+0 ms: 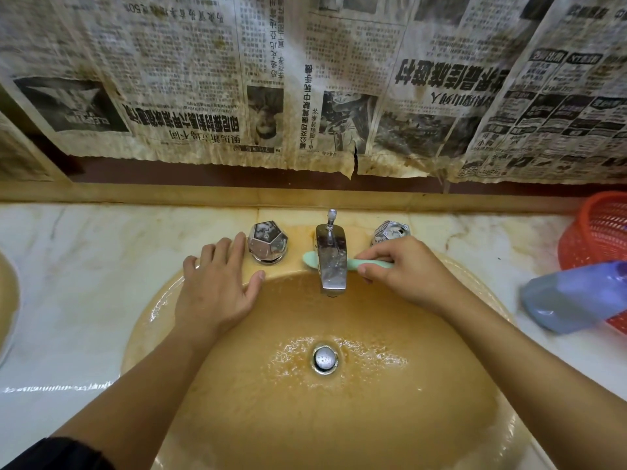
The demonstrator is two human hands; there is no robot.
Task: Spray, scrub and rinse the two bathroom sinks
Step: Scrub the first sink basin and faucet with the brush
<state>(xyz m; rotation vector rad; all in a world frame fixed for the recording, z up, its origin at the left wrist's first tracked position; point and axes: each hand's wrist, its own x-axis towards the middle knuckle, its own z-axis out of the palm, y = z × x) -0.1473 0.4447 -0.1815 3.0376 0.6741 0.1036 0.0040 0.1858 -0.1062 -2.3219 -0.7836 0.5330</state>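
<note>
A tan oval sink point(339, 418) fills the lower middle, wet, with a metal drain point(324, 358) at its centre. The chrome spout point(330, 262) stands at the back rim between two faceted chrome knobs point(268, 244) point(390, 231). My right hand point(403, 273) pinches a mint-green toothbrush point(369, 263) that runs behind the spout, its head point(309, 258) showing on the spout's left side. My left hand point(217, 283) rests flat on the back left rim with fingers spread, beside the left knob.
A white marble counter point(84, 266) surrounds the sink. A blue spray bottle point(573, 296) lies at the right against a red plastic basket point(600, 232). The edge of another basin point(6, 300) shows at far left. Old newspaper covers the wall behind.
</note>
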